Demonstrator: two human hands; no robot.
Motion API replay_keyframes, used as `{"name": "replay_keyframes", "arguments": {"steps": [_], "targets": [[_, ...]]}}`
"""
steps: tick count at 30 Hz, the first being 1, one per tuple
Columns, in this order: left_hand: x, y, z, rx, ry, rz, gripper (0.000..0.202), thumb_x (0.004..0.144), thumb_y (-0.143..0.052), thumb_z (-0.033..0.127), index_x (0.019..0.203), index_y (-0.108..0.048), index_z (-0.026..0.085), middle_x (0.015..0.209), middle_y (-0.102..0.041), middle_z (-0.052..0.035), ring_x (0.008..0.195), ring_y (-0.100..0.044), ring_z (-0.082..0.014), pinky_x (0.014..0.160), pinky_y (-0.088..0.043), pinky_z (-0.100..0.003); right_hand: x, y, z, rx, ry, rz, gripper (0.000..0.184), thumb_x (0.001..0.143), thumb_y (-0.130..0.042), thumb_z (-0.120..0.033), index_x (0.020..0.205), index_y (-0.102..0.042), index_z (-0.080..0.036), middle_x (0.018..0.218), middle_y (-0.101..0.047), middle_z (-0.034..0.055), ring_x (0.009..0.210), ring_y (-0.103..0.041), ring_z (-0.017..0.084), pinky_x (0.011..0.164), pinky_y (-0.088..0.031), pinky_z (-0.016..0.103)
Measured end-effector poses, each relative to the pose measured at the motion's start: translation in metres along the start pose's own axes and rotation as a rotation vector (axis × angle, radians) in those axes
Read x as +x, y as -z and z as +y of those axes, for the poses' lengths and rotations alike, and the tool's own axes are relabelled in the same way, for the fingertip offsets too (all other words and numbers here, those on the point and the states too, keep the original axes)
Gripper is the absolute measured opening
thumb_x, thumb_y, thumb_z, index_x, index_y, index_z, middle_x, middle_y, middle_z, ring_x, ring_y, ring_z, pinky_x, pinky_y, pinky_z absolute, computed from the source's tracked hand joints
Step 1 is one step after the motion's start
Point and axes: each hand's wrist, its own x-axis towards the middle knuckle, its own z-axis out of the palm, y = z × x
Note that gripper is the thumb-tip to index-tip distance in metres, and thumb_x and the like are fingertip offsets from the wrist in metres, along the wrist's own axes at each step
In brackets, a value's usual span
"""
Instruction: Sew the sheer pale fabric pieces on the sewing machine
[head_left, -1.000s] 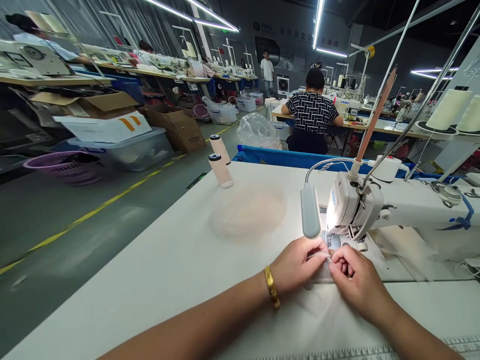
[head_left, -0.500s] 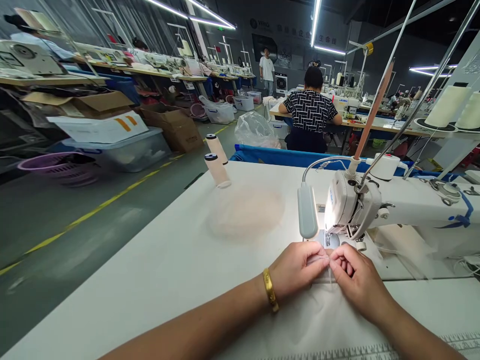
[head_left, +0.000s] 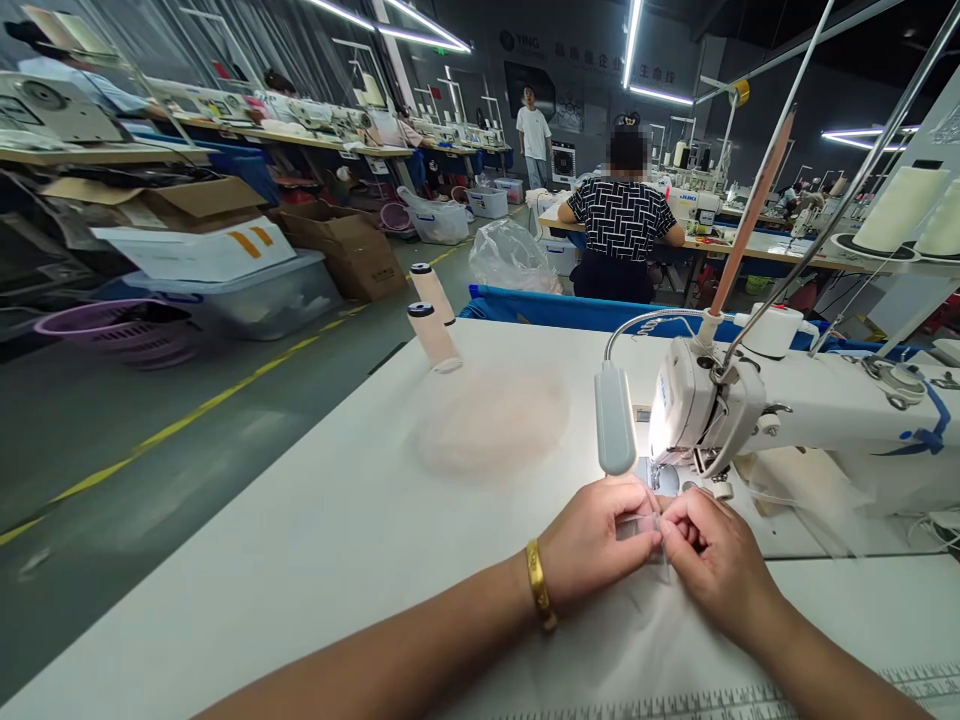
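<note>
Just in front of the sewing machine's needle area, my left hand point(head_left: 600, 530) and my right hand point(head_left: 712, 550) meet at the fingertips. Both are closed on a thin, sheer white fabric point(head_left: 649, 620), pinched between thumbs and fingers. A see-through fold of it spans the gap between my left thumb and index finger. The fabric hangs toward me over the white table and its edges are hard to make out. Behind my hands stands the white sewing machine point(head_left: 697, 400), its lamp point(head_left: 615, 418) hanging left of the needle.
Two thread cones point(head_left: 433, 335) stand at the table's far left. A pale sheer fabric piece point(head_left: 491, 420) lies on the white table point(head_left: 315, 560). A ruler strip point(head_left: 675, 703) runs along the near edge. Ahead, a person in a patterned top point(head_left: 622, 220) sits at another machine.
My left thumb and index finger have parted a little, showing more of the sheer fold between them. Both hands stay in the same place by the needle area.
</note>
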Motion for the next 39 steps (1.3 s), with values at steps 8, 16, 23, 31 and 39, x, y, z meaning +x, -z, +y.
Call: {"name": "replay_keyframes", "arguments": {"steps": [8, 16, 23, 31, 39], "targets": [[-0.001, -0.007, -0.004, -0.036, 0.207, 0.029, 0.018, 0.072, -0.063, 0.030, 0.063, -0.052, 0.020, 0.065, -0.064, 0.0025, 0.062, -0.054, -0.0133, 0.056, -0.040, -0.024, 0.001, -0.003, 0.001, -0.013, -0.018, 0.006, 0.021, 0.097, -0.049, -0.024, 0.076, -0.051, -0.024, 0.067, -0.056, -0.0037, 0.061, -0.055, 0.015, 0.059, -0.040, 0.026], [0.003, -0.002, 0.000, -0.078, 0.221, -0.038, 0.028, 0.077, -0.061, 0.033, 0.100, -0.071, 0.020, 0.077, -0.070, 0.0026, 0.068, -0.059, -0.0152, 0.064, -0.045, -0.025, 0.005, -0.004, 0.002, 0.022, -0.068, -0.024, 0.021, 0.097, -0.049, -0.027, 0.077, -0.055, -0.023, 0.068, -0.058, -0.0020, 0.062, -0.055, 0.016, 0.058, -0.041, 0.026], [0.002, 0.003, -0.003, 0.031, 0.136, -0.039, 0.016, 0.081, -0.057, 0.030, 0.077, -0.068, 0.018, 0.071, -0.064, 0.0011, 0.066, -0.055, -0.0150, 0.062, -0.042, -0.026, 0.004, -0.004, 0.001, 0.025, -0.110, -0.002, 0.021, 0.095, -0.051, -0.028, 0.076, -0.056, -0.023, 0.067, -0.058, -0.0023, 0.060, -0.054, 0.015, 0.057, -0.040, 0.026], [0.004, -0.009, -0.007, 0.516, 0.095, 0.050, 0.012, 0.083, -0.059, 0.021, 0.071, -0.060, 0.019, 0.079, -0.063, -0.0046, 0.081, -0.057, -0.0236, 0.072, -0.044, -0.036, 0.008, -0.013, 0.007, -0.147, -0.115, -0.029, 0.020, 0.092, -0.049, -0.024, 0.072, -0.046, -0.024, 0.065, -0.056, -0.0018, 0.065, -0.057, 0.019, 0.064, -0.038, 0.029], [-0.002, -0.009, -0.013, 0.720, -0.365, 0.209, 0.015, 0.090, -0.053, 0.009, 0.080, -0.059, 0.019, 0.086, -0.066, -0.0044, 0.078, -0.057, -0.0212, 0.073, -0.044, -0.035, 0.008, -0.013, 0.010, -0.166, -0.105, -0.005, 0.012, 0.094, -0.050, -0.022, 0.082, -0.050, -0.024, 0.069, -0.056, -0.0021, 0.066, -0.056, 0.019, 0.064, -0.039, 0.030]]}}
